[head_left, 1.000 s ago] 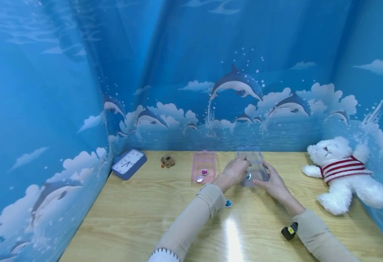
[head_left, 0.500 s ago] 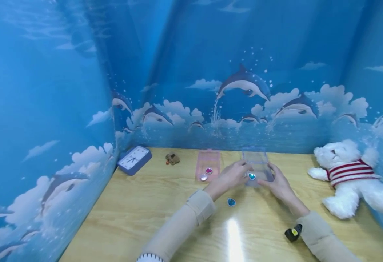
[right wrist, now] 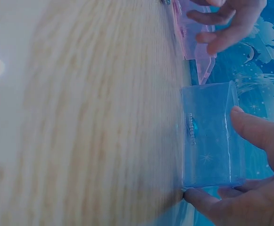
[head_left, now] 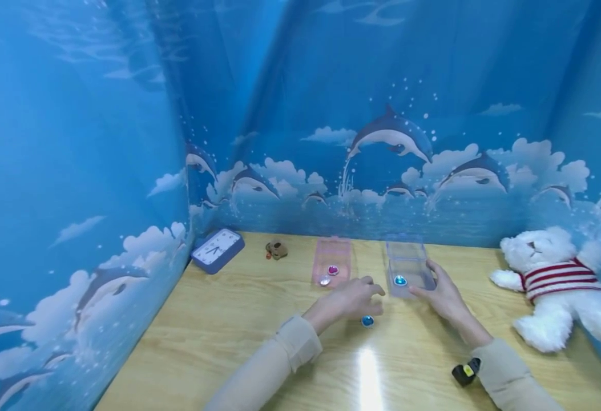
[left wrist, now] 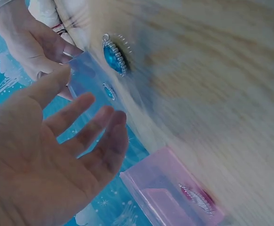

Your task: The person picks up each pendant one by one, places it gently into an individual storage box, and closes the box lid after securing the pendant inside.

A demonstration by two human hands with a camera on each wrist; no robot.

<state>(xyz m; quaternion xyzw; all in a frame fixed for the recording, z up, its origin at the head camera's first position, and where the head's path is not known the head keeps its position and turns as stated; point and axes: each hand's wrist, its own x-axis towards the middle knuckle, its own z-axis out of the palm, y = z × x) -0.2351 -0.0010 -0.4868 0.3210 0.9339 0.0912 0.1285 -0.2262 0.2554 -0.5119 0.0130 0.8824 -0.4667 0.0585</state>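
Observation:
My left hand [head_left: 349,299] hovers over the table, fingers spread and loosely bent with nothing in them. Just beyond its fingertips, a blue teardrop gem [head_left: 367,321] with a beaded silver rim lies on the wood; the left wrist view shows this gem [left wrist: 113,56] up close. My right hand [head_left: 444,291] holds a clear bluish plastic box [head_left: 417,281] at its right front corner, thumb at the front and fingers along the side. The box's lid [head_left: 406,249] is raised at the back. Inside sits another blue gem [head_left: 400,281], which the right wrist view shows through the wall.
Left of the bluish box stands an open pink box [head_left: 326,261] containing a magenta gem [head_left: 333,270] and a clear gem [head_left: 325,281]. Farther left are a small brown figurine [head_left: 278,250] and a blue clock [head_left: 218,250]. A white teddy bear [head_left: 552,285] lies at the right.
My left hand has let go of the blue gem inside the bluish box and drawn back leftward and nearer, toward the gem on the table. My right hand keeps its hold on the box.

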